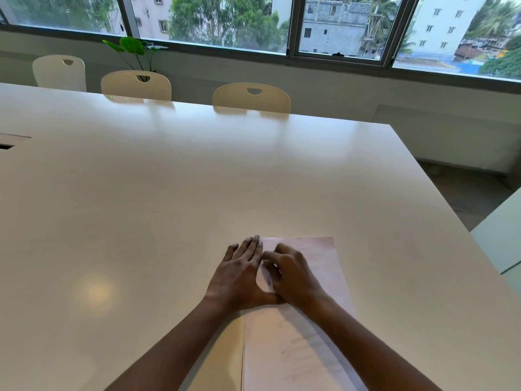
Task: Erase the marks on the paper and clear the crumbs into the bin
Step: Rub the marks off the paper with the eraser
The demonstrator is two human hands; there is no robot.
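Paper (298, 342) lies on the table (169, 193) near the front edge, right of centre, long side running away from me. Faint grey marks (293, 351) show on the near half, between the forearms.

Left hand (239, 273) is flat and released, fingers spread, palm on the table beside the sheet's left edge, fingertips reaching the far-left corner — it pins rather than grips. Right hand (290, 273) is curled over the far-left part of the sheet, fingers bunched as if pinching something small; I cannot see an eraser in there, so I cannot tell what it holds, if anything.

My read: erasing is in hand, working the upper-left patch. No crumbs that I can make out, and no bin in view.

To do this step well, I'd judge:
- Keep the left palm pressing close to the rubbed spot, thin paper buckles if the anchor sits far off.
- Short strokes, directed away from the pinning hand, light pressure — heavy rubbing could crease or tear.
- The near marks are untouched; shift the anchor down before starting there.
- Gather crumbs on the sheet, not the table, for easier tipping out.
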